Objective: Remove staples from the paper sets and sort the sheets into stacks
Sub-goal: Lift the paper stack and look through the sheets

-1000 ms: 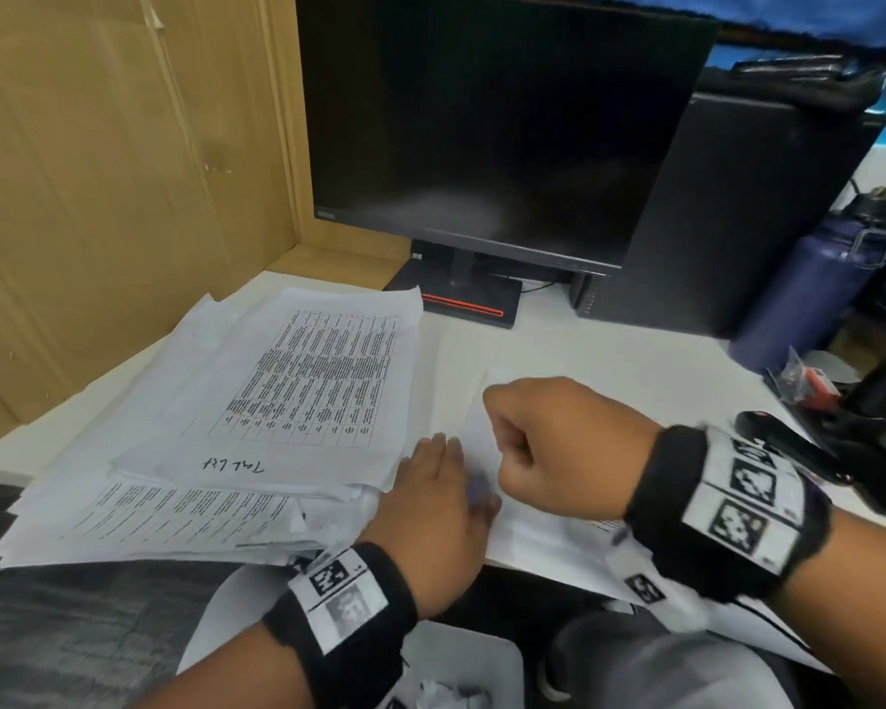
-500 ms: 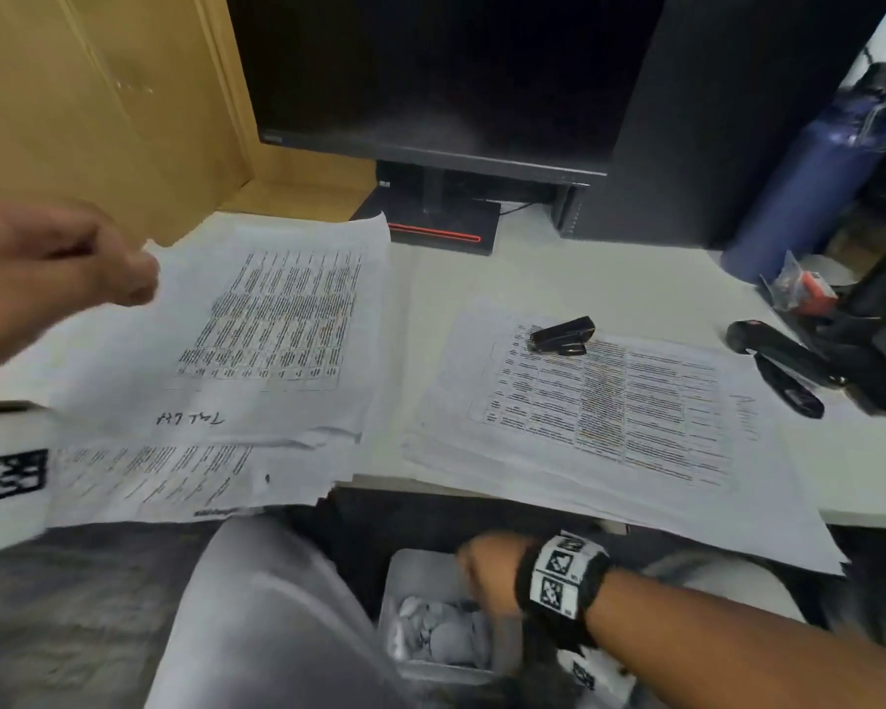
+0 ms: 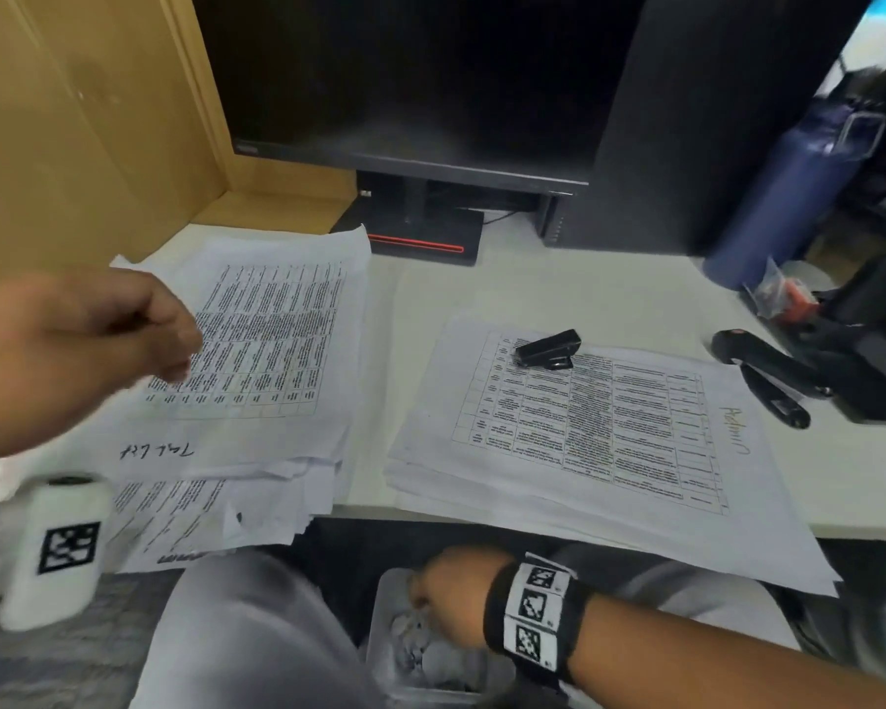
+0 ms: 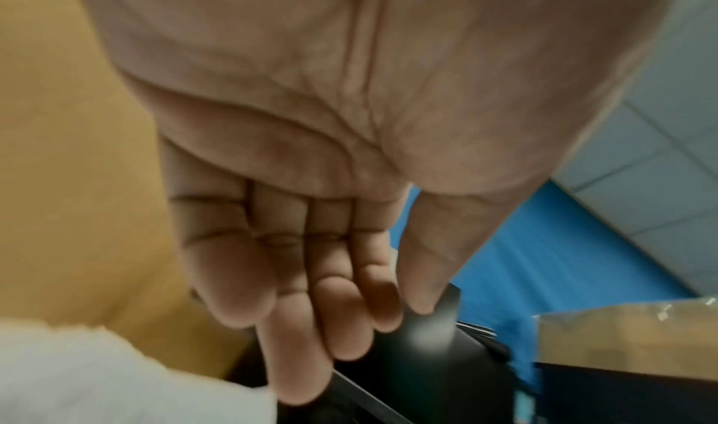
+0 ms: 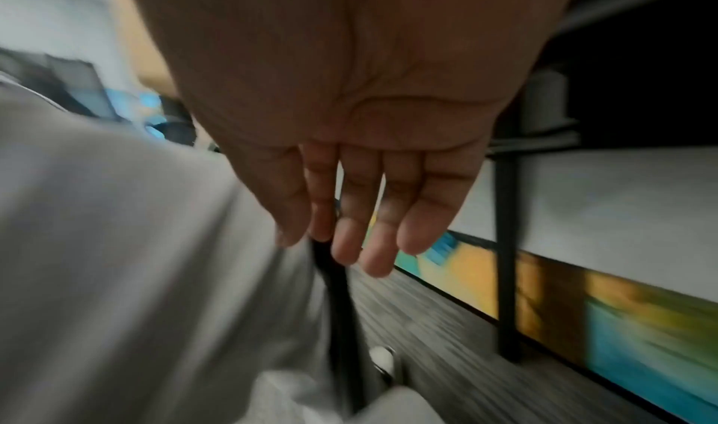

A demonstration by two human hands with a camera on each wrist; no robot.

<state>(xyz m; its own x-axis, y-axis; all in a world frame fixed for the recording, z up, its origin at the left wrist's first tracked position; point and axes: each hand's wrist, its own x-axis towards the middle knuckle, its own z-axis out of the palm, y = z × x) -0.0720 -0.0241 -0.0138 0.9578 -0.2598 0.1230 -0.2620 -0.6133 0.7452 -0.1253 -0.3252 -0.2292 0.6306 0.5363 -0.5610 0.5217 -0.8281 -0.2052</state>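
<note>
Head view: two sorted stacks lie on the worktop (image 3: 558,289), left stack (image 3: 257,350) and right stack (image 3: 584,427); my right hand (image 3: 446,601) hangs slack-fingered over the bin (image 3: 379,631), my left hand (image 3: 88,340) empty, relaxed. Much looks done.

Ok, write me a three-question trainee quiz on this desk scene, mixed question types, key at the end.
1. True or false: the small black staple remover lies on the right paper stack.
2. Multiple choice: the right hand is (A) on the right stack, (B) below the desk edge over the grey bin, (C) on the monitor.
3. Fill in: the left hand, raised over the left paper stack, holds ____.

Key: 1 true; 2 B; 3 nothing.
</note>
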